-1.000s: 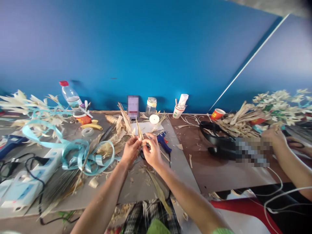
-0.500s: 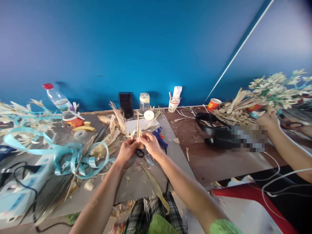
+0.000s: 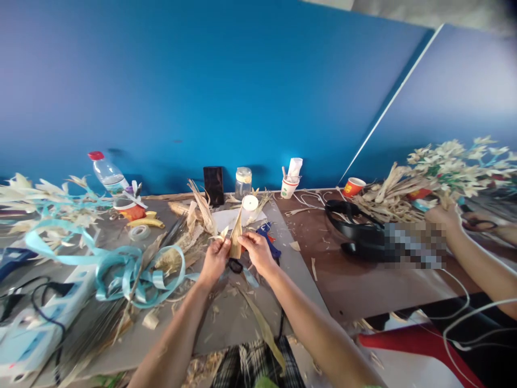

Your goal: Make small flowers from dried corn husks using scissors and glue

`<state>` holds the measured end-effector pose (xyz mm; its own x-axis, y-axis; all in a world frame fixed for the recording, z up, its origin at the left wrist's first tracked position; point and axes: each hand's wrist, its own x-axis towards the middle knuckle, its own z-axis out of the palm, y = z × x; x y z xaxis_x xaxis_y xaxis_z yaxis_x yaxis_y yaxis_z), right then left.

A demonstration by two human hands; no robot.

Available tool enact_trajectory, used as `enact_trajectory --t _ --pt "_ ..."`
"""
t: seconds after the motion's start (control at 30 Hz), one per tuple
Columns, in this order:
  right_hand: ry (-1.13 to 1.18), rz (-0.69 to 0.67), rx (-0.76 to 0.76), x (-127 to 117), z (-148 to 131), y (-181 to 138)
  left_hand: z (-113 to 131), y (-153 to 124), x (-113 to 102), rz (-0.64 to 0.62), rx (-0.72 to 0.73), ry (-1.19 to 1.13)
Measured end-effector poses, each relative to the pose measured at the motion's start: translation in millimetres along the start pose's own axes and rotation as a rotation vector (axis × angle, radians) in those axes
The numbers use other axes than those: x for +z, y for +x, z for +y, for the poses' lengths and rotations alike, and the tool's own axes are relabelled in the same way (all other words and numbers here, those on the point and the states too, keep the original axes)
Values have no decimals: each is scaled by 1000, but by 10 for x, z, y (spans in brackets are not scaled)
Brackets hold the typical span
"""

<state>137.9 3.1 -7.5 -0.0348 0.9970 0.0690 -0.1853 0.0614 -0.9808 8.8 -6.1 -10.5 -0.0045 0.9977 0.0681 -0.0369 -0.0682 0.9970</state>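
Between my hands stands an upright, pointed piece of dried corn husk (image 3: pixel 236 237), now spread flat. My right hand (image 3: pixel 258 252) pinches its right edge between thumb and fingers. My left hand (image 3: pixel 216 260) is closed at the husk's lower left, with a small pale husk flower (image 3: pixel 220 235) showing above its fingers. Below the hands is a black loop like a scissors handle (image 3: pixel 235 266), the rest hidden. A blue glue gun (image 3: pixel 274 249) lies just right of my right hand. Dried corn husks (image 3: pixel 204 213) are heaped behind my left hand.
Curled light-blue ribbon (image 3: pixel 117 272) and a white power strip (image 3: pixel 48 318) lie left. At the back are a plastic bottle (image 3: pixel 109 175), a phone (image 3: pixel 213 186), a glass jar (image 3: pixel 243 183) and a paper cup (image 3: pixel 289 187). Another person's hand (image 3: pixel 446 223) holds husk flowers at right.
My hands have moved slightly apart, and the husk between them now shows wider and flatter. The camera has tilted up, so the table sits lower in view.
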Motion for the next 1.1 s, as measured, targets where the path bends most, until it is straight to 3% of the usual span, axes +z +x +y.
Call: enact_trajectory --t 0.13,0.23,0.37,0.47,0.63,0.87,0.97,1.03,1.1 --pt "-3 105 -2 -47 -26 21 -16 26 -76 155 52 -41" --pt "-123 173 -88 -40 -136 141 -46 57 -147 316 97 -47" --pt "-542 45 -382 181 -328 504 -33 49 -152 333 131 -7" --pt "-893 24 -561 438 -356 909 -18 29 -125 331 111 -58" --pt "-1326 -95 -539 739 -193 1501 -39 44 -132 389 55 -126" --pt "-1397 -160 -459 735 -24 1810 -67 66 -120 440 -43 -132" --pt "-1299 14 -440 699 -38 1852 -48 60 -117 463 -52 -138" --pt "-1231 189 -357 707 -54 1891 -27 52 -121 474 -41 -144" --pt "-1190 273 -257 752 -58 1946 -6 45 -128 486 -34 -153"
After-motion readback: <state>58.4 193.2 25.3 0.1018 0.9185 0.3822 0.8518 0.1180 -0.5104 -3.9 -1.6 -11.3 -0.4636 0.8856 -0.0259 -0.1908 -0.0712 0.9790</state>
